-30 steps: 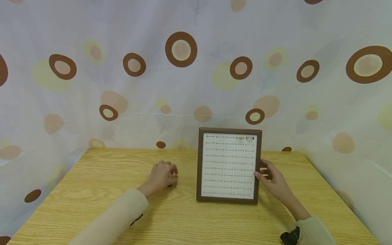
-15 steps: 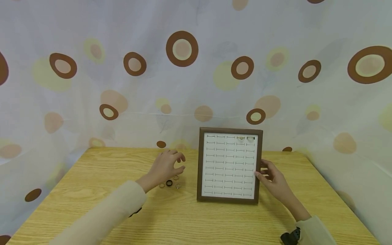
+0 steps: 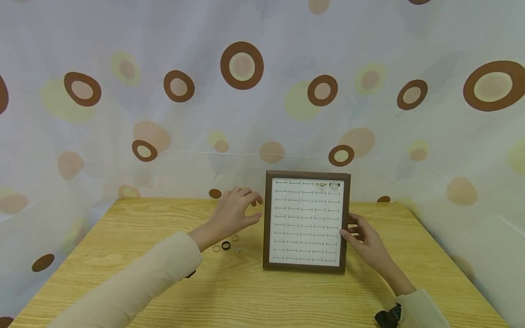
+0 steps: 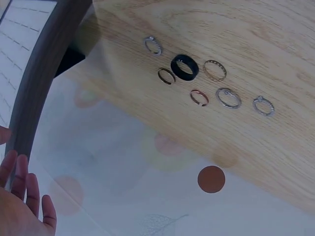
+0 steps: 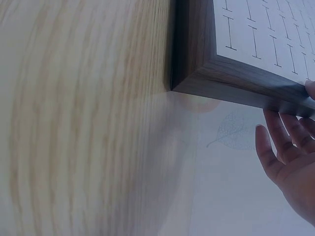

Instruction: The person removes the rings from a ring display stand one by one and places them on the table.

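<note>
A brown-framed ring display board (image 3: 306,222) with rows of slots stands upright on the table. Two rings (image 3: 328,185) sit in its top row at the right. My right hand (image 3: 366,241) grips the board's right side, thumb on the front and fingers against the side. My left hand (image 3: 235,212) is raised beside the board's left edge, thumb and fingers spread apart with nothing visible between them. Several loose rings lie on the table below it, among them a wide black ring (image 4: 184,67), a gold patterned ring (image 4: 214,70), a copper-coloured ring (image 4: 199,98) and a silver ring (image 4: 228,98).
The light wooden table (image 3: 262,300) ends at the back against a white curtain (image 3: 262,118) printed with brown and yellow circles. The left forearm hides part of the table around the loose rings in the head view.
My left hand has lifted from the loose rings and moved right and up to the board's left edge, its fingers spreading apart. The right hand stays on the board.
</note>
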{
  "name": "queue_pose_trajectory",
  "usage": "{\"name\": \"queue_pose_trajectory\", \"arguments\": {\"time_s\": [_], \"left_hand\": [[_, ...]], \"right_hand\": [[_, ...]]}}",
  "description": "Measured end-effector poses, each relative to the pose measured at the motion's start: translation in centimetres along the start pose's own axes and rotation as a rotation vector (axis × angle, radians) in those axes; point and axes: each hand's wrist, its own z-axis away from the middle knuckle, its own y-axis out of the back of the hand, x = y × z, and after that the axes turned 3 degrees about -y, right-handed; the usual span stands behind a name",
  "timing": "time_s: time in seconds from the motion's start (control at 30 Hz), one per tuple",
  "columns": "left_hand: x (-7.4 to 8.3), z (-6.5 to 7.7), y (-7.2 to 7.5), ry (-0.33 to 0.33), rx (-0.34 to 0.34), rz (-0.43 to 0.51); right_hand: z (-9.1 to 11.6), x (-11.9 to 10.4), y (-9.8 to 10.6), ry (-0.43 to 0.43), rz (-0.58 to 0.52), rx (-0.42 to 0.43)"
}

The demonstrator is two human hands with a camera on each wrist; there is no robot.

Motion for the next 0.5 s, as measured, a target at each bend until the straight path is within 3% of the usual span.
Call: {"name": "queue_pose_trajectory", "arguments": {"time_s": [0.23, 0.5], "left_hand": [[1.4, -1.3, -0.1, -0.028, 0.003, 0.039], [3.4, -2.8, -1.1, -0.053, -0.041, -0.003]], "right_hand": [[0.0, 0.1, 0.0, -0.005, 0.013, -0.002], [0.0, 0.0, 0.0, -0.013, 0.011, -0.004]]}}
